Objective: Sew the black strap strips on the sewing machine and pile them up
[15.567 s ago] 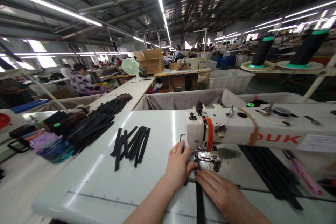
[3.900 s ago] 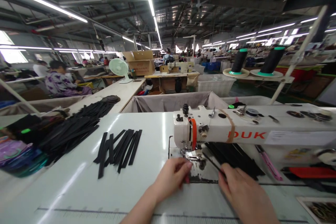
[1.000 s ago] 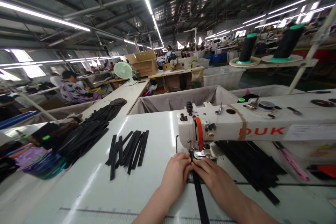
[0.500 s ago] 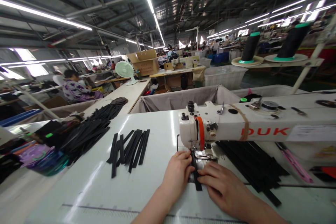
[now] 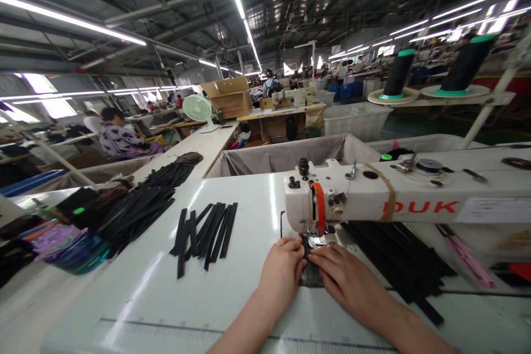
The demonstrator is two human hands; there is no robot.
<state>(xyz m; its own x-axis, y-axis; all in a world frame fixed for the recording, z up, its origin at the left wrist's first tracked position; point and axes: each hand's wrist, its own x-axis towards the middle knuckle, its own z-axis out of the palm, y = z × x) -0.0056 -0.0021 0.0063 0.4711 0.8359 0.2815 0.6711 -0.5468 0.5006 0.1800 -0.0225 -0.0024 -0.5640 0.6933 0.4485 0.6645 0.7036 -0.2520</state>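
Note:
Just in front of the needle area of a white sewing machine (image 5: pixel 357 196), a black fabric strip (image 5: pixel 306 249) lies mostly covered by my fingers. My left hand (image 5: pixel 282 265) holds the strip's left side, thumb and fingers closed in. From the right, my right hand (image 5: pixel 346 274) presses its bunched fingertips on the strip. The presser foot (image 5: pixel 317 241) is partly visible beyond the fingertips; the needle point cannot be made out. Several loose black strips (image 5: pixel 211 232) are spread on the table to the left, and another pile of black strips (image 5: pixel 394 265) lies under the machine arm.
Pink-handled snips (image 5: pixel 468 257) lie right of the pile. A large heap of black strips (image 5: pixel 145 199) and a purple-blue container (image 5: pixel 68 246) sit at the left. Thread cones (image 5: pixel 396 74) stand behind the machine. A ruler scale (image 5: pixel 174 334) runs along the near table edge. A seated person is far left.
The strip has moved forward toward the needle, so its near end no longer sticks out between my hands. My right hand has moved forward and left with it; my left hand has barely shifted.

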